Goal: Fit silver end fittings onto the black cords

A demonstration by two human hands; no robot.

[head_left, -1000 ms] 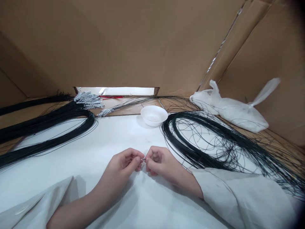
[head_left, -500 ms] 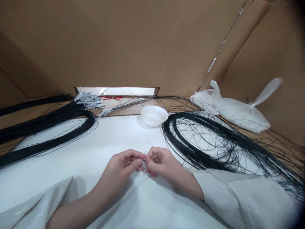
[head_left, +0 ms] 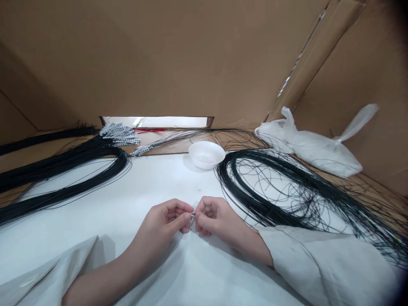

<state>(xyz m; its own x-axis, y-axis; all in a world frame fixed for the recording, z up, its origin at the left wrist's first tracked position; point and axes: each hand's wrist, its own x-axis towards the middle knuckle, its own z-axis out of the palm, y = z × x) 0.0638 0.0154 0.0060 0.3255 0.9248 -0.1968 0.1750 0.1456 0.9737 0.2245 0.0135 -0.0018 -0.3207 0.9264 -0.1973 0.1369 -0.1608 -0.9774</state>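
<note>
My left hand [head_left: 165, 221] and my right hand [head_left: 213, 219] meet fingertip to fingertip over the white table [head_left: 149, 191], near its front edge. Both are closed in a pinch on a tiny dark piece [head_left: 193, 213] between them; it is too small to name. A loose coil of thin dark green wires [head_left: 287, 187] lies just right of my right hand. A small white bowl [head_left: 206, 154] stands behind the hands.
Long bundles of dark wires [head_left: 63, 170] sweep across the left side, ending in a cluster of silvery-white tips [head_left: 119, 134]. A white plastic bag [head_left: 315, 146] lies at the back right. Cardboard walls [head_left: 191, 55] close in the table on all sides.
Both hands have stayed in place, with only slight finger shifts at the pinch.
</note>
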